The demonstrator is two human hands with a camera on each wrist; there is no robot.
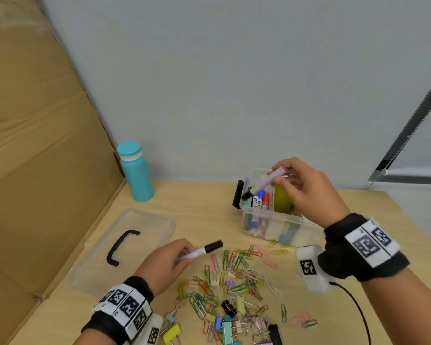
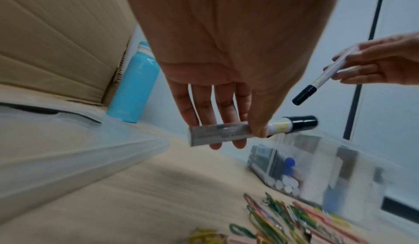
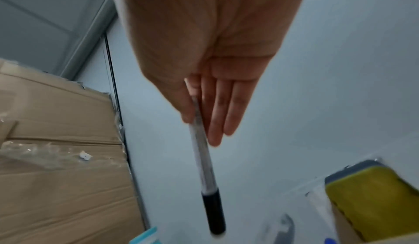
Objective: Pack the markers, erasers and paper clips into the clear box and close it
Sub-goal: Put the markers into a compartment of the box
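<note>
The clear box (image 1: 271,227) stands open at the back right of the table, with blue and red markers (image 1: 260,199) upright in it and a yellow eraser (image 1: 283,200) beside them. My right hand (image 1: 301,185) hovers over the box and pinches a black-capped marker (image 1: 261,183) that tilts cap-down toward it (image 3: 205,158). My left hand (image 1: 168,262) holds a second black-capped marker (image 1: 202,250) just above the table, between thumb and fingers (image 2: 249,129). A heap of coloured paper clips (image 1: 234,282) and binder clips lies in front.
The box's clear lid (image 1: 125,245) with a black handle lies flat at the left. A teal bottle (image 1: 135,173) stands at the back left by a cardboard wall (image 1: 35,145). A black cable (image 1: 353,305) runs from my right wrist.
</note>
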